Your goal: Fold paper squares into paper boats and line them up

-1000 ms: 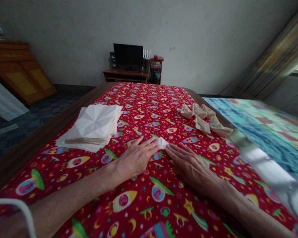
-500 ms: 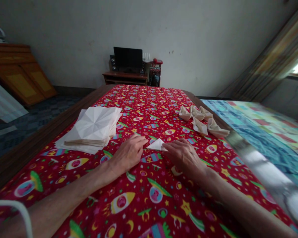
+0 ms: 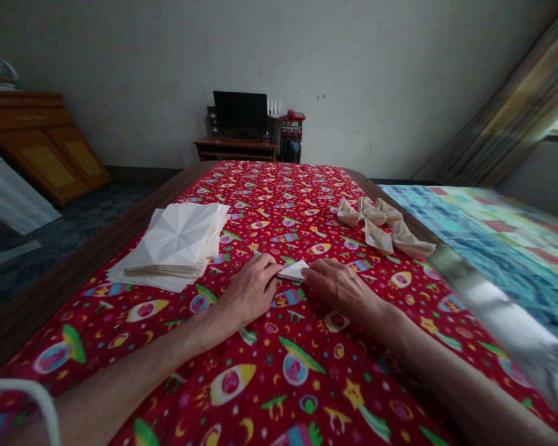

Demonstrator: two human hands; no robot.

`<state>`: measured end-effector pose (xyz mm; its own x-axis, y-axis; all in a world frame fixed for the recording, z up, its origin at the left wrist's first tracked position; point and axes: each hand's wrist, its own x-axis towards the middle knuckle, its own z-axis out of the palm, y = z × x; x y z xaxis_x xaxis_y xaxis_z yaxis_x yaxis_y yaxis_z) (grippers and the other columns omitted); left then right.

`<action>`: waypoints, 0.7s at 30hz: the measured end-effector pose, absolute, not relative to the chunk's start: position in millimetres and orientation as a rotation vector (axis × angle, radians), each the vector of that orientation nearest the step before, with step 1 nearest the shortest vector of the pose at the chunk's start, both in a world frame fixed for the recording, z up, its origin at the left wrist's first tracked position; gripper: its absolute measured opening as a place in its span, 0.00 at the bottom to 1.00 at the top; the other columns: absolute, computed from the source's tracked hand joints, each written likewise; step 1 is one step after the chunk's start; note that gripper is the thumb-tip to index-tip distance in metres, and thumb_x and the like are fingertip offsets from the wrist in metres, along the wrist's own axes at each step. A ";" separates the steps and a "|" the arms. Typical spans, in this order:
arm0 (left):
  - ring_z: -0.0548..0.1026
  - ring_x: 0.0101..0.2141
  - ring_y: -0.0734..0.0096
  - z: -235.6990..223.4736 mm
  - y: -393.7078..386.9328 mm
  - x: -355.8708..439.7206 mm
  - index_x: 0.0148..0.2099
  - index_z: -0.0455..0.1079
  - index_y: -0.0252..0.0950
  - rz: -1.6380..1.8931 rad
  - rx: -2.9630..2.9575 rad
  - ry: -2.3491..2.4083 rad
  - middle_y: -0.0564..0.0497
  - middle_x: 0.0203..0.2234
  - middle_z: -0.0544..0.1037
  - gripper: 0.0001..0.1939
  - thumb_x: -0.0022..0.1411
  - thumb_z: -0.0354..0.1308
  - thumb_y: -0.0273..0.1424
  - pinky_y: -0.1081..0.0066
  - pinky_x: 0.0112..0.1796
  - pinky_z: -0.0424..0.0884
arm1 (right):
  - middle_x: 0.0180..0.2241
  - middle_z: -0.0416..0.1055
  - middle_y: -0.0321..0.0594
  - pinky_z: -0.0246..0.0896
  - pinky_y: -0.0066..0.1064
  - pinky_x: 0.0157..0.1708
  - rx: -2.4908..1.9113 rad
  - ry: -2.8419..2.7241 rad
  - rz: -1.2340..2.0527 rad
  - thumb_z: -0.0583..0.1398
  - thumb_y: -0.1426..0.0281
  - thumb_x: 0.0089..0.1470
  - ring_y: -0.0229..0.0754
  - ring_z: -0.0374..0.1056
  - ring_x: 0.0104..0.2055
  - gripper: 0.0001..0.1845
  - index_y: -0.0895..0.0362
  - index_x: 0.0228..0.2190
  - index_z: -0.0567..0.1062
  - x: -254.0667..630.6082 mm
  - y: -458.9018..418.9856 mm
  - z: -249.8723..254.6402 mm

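Between my two hands, near the middle of the table, lies a small piece of folded white paper (image 3: pixel 292 271). My left hand (image 3: pixel 255 285) has its fingers bent together on the paper's left corner. At the other end, the curled fingers of my right hand (image 3: pixel 341 286) grip the right side and hide part of it. To the left sits a stack of paper sheets (image 3: pixel 179 232), the top one marked with creases fanning out from its centre. Several folded paper boats (image 3: pixel 376 235) stand in a group at the right edge of the cloth.
A red cloth with a rocket pattern (image 3: pixel 260 347) covers the table. A white curved tube or cable (image 3: pixel 37 390) shows at the lower left. Beyond the table are a desk with a monitor (image 3: pixel 240 114), a wooden cabinet (image 3: pixel 56 155) and a patterned bed (image 3: pixel 483 248).
My left hand has moved in to the right onto the paper's corner. The paper now looks narrower and its peak sits further right, close to my right fingers.
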<state>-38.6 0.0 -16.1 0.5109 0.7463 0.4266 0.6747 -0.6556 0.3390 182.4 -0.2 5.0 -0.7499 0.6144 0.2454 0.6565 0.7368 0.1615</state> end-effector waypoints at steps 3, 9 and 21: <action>0.69 0.43 0.65 -18.1 1.2 -37.3 0.46 0.68 0.34 0.869 2.573 1.243 0.47 0.39 0.71 0.13 0.60 0.48 0.21 0.65 0.46 0.68 | 0.31 0.69 0.41 0.53 0.30 0.29 -1.074 -2.784 -0.435 0.55 0.76 0.58 0.40 0.62 0.31 0.04 0.60 0.35 0.71 178.7 -3.2 5.1; 0.72 0.40 0.66 -17.1 1.1 -28.5 0.48 0.63 0.35 0.974 2.257 1.291 0.47 0.38 0.73 0.13 0.59 0.51 0.25 0.64 0.44 0.71 | 0.27 0.69 0.40 0.45 0.31 0.23 -1.341 -2.629 -0.499 0.52 0.75 0.59 0.41 0.63 0.28 0.07 0.57 0.31 0.70 168.2 -5.7 2.0; 0.68 0.53 0.61 -5.7 -9.9 -0.7 0.59 0.59 0.34 0.983 2.201 1.200 0.42 0.52 0.71 0.21 0.63 0.47 0.27 0.58 0.54 0.64 | 0.26 0.67 0.38 0.52 0.26 0.26 -1.101 -2.246 0.010 0.51 0.73 0.56 0.36 0.59 0.25 0.02 0.56 0.31 0.62 155.4 -23.5 -5.4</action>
<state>-0.7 -9.9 -5.7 0.3691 0.8509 0.3737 0.5344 -0.5233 0.6637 155.4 -23.5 -5.4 -0.4529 0.7149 0.5327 0.7100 0.6506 -0.2695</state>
